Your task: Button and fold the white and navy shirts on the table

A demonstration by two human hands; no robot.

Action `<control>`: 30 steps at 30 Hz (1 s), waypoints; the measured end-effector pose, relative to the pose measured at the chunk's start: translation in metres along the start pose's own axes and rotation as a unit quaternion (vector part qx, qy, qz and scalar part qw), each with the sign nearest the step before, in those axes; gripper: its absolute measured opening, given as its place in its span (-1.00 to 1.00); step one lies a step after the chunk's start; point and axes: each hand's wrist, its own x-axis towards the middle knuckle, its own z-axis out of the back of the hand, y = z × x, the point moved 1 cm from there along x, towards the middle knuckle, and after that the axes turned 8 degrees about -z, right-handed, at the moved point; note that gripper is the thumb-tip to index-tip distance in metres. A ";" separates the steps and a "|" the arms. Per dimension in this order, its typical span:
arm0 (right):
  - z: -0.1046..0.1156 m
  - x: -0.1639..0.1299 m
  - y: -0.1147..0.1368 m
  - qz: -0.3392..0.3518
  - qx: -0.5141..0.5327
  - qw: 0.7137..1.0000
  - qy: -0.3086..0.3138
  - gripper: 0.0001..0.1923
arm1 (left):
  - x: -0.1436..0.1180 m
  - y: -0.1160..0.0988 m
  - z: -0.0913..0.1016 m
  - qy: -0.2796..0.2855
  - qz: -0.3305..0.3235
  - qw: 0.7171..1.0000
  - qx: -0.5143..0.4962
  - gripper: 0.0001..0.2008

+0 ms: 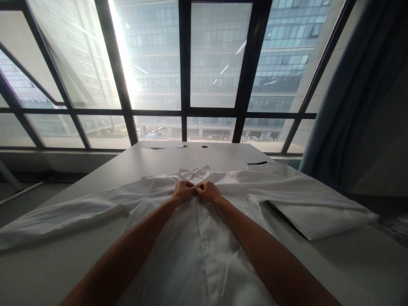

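Note:
A white long-sleeved shirt (181,238) lies front up on the table, its collar (194,171) pointing away from me and its sleeves spread to both sides. Just below the collar, my left hand (184,190) pinches the front edge of the shirt. Close against it, my right hand (208,191) pinches the other side of the same front opening. The fingertips nearly meet over the placket, and any button between them is hidden. Below my hands the placket runs down toward me, with the cloth lightly creased.
The white table (159,159) reaches to the large windows. Under the right sleeve lies a flat white item with a dark edge (287,219). A small black strip (257,163) sits beyond that sleeve. White sheets (161,145) lie at the far end. A dark curtain (338,110) hangs at right.

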 end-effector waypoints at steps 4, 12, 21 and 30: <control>-0.002 0.006 -0.003 -0.007 0.032 0.999 0.019 -0.79 | 0.001 -0.001 0.001 -0.004 -0.041 0.999 0.005 -0.91; -0.002 0.020 -0.015 -0.004 0.162 0.982 0.101 -0.70 | -0.007 -0.011 0.005 -0.011 -0.137 0.972 0.189 -0.86; 0.020 0.007 -0.022 0.060 -0.146 0.983 -0.097 -0.52 | -0.005 0.005 0.012 0.163 -0.183 0.883 0.401 -0.50; 0.032 0.031 -0.026 -0.025 -0.241 0.969 0.042 -0.30 | 0.021 -0.003 0.013 0.113 -0.198 0.877 0.424 -0.47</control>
